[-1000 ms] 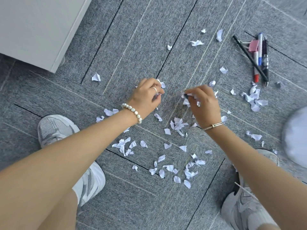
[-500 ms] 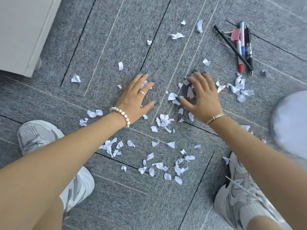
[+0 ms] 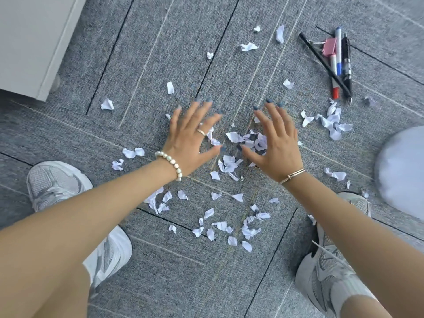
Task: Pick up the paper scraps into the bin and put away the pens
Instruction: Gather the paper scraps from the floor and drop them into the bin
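Grey carpet [image 3: 137, 65]: left hand [image 3: 190, 141] and right hand [image 3: 275, 143] lie palm-down, fingers spread wide, flanking paper scraps [image 3: 247, 140].

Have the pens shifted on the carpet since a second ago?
No. The pens still lie across the same dark carpet seam, beside the pink clip.

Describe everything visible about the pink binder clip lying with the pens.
The pink binder clip is a small clip with a pale pink, matte body and thin silver wire handles sticking out toward the left. It lies flat on the grey carpet at the upper right, in the cluster of pens. Its left side rests against or over the thin black pen, and its right edge meets the white pen with blue cap. Neither hand touches it. Whether it clamps anything cannot be told.
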Available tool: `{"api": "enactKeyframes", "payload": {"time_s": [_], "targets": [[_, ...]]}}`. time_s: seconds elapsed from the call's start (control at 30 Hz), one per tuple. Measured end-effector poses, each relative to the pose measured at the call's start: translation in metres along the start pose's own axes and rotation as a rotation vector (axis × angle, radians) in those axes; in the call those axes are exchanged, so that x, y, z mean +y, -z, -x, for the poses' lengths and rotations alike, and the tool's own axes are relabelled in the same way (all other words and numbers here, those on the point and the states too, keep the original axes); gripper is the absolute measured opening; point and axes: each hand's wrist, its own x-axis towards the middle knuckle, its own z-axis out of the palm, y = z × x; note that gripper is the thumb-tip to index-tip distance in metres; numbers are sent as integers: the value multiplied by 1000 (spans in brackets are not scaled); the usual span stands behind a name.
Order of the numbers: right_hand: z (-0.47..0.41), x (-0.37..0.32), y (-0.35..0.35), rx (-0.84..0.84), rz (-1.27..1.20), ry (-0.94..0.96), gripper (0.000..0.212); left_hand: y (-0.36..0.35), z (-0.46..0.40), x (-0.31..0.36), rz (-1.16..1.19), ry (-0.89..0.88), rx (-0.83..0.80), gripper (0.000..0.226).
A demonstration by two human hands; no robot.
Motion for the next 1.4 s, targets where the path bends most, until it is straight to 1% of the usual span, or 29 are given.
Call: {"api": "enactKeyframes", "payload": {"time_s": [0.07,0.13,0.2,0.23,0.27,0.33,0.4,0.47,0.53,0.6,0.67,0.77,0.87,0.93,1.0,1.07,1.1,1.17,1.27,1.33,1.4], "targets": [[-4,0,-2,-65,-17,-83,85,4,-10,-14,-20,155,31,74],[-5,0,-6,-136,-3,-116,88,6,-20,-32,-41,298,10,78],[1,-4,-8,-184,60,-59,86,6,-27,-47,-48,361,-18,79],[7,-7,-9,-207,74,-6,85,5,-27,-51,-50,356,-28,79],[15,-9,-9,-232,78,58,84,4,-24,-51,-48,326,-34,78],[31,-10,-9,-266,61,162,80,0,-12,-42,-32,195,-56,75],[36,0,-7,-233,31,155,76,-7,9,-25,-11,19,-106,73],[31,18,-1,-164,28,48,77,-13,25,-9,23,-126,-166,72],[22,41,5,-113,45,-84,77,-19,28,-1,33,-201,-217,74],[14,62,11,-45,61,-196,76,-20,21,1,47,-203,-203,77],[10,78,13,36,41,-308,77,-18,11,3,41,-185,-140,80],[10,90,7,77,-17,-448,79,-16,-1,3,29,-115,-51,75],[20,83,-4,24,-31,-461,79,-9,-7,-5,37,22,31,72],[28,71,-9,-22,-1,-365,76,-1,-6,-19,35,124,90,69],[38,56,-12,-69,14,-172,70,7,-3,-40,42,213,143,66],[44,44,-13,-73,-12,-13,63,14,3,-66,29,300,186,63],[43,42,-13,-56,-26,16,61,16,7,-79,14,345,198,62],[36,46,-11,13,-31,-37,59,18,19,-101,-15,437,201,60],[22,63,-4,88,-16,-244,69,15,36,-119,-31,568,149,63],[17,68,-2,55,-51,-383,76,11,44,-124,-20,609,102,66],[19,60,-5,4,-86,-431,80,6,50,-124,8,588,77,69]]}}
